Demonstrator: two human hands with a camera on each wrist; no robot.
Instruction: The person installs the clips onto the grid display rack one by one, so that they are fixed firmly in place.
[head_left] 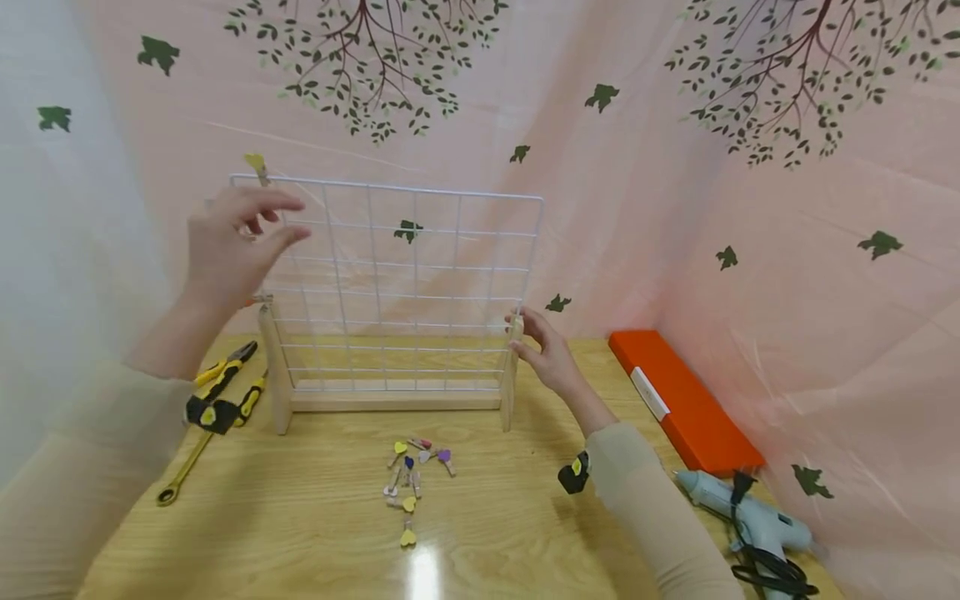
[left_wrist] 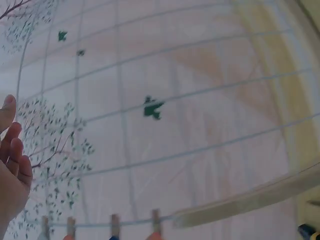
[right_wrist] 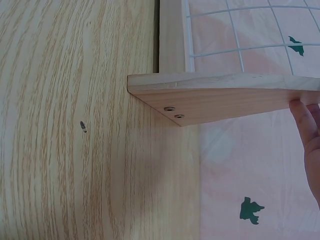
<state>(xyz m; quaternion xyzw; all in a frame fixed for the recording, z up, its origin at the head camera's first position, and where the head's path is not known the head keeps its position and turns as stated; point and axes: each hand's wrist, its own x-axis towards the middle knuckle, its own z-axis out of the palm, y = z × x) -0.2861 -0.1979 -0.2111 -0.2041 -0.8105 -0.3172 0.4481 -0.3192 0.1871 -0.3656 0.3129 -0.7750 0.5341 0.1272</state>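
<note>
A white wire grid (head_left: 416,197) stands upright in a wooden stand (head_left: 397,400). My left hand (head_left: 228,242) is raised in front of the grid's upper left corner, thumb and index finger apart, with nothing visible between them. Just above it, a small clothespin with a yellow heart (head_left: 257,163) is clipped on the top wire. In the left wrist view, several clothespins (left_wrist: 115,227) line one side of the grid. My right hand (head_left: 551,354) grips the top of the stand's right upright (head_left: 509,375), thumb in front. The right wrist view shows fingers against that wooden board (right_wrist: 225,102).
Several loose heart clothespins (head_left: 408,504) lie on the table (head_left: 322,517) before the stand. Pliers (head_left: 232,367), a screwdriver (head_left: 251,400) and a wrench (head_left: 183,471) lie at the left. An orange box (head_left: 697,408) and a glue gun (head_left: 750,512) with its cord are at the right.
</note>
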